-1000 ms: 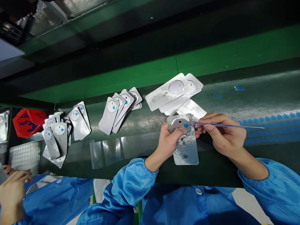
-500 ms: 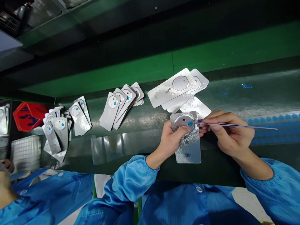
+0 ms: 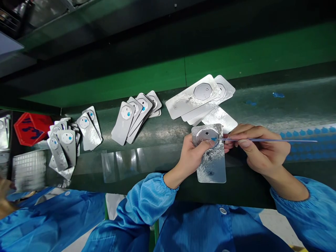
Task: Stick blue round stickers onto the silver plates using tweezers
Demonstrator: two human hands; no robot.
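Note:
My left hand (image 3: 193,155) grips a silvery metal plate (image 3: 212,166) by its left edge, the thumb lying across its front. Near the plate's top is an octagonal recess with a dark hole and a small blue sticker (image 3: 214,139). Between thumb and fingers, my right hand (image 3: 262,147) pinches a pair of thin tweezers (image 3: 278,140), held nearly level. Their tip meets the blue sticker beside my left thumb. Whether the sticker is stuck flat or lifted cannot be made out. Just behind lies a pile of similar plates (image 3: 187,101), without blue stickers in view.
To the right, a clear sheet (image 3: 307,145) carries rows of blue stickers. Fanned plates (image 3: 122,122), many with blue dots, lie left of centre, with more plates (image 3: 67,150) farther left. A red octagonal container (image 3: 31,134) and a co-worker's blurred hand (image 3: 5,199) are at far left.
The tweezers have swung nearer to level and my right hand has shifted slightly right. Less of the blue sticker shows at their tip. My left hand keeps its hold on the plate.

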